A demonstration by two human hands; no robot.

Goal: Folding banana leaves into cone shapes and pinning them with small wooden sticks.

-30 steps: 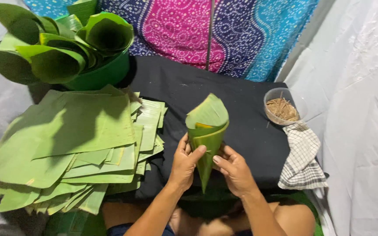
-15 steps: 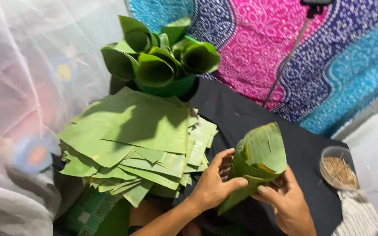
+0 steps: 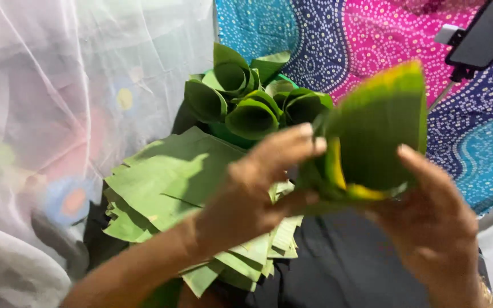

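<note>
Both hands clamped on leaf cone, held up just right of the cone bunch. Left hand pinches the rim, right hand cups below. Keep overlap tight; leaf stack lies below the bunch.

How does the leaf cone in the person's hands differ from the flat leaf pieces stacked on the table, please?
The leaf cone is rolled into a funnel, while the flat leaf pieces lie unrolled. The cone is held up between the left hand and right hand; the pieces rest in a pile. The cone shows a yellow edge; the pieces look plain green. Both are green leaf.
</note>
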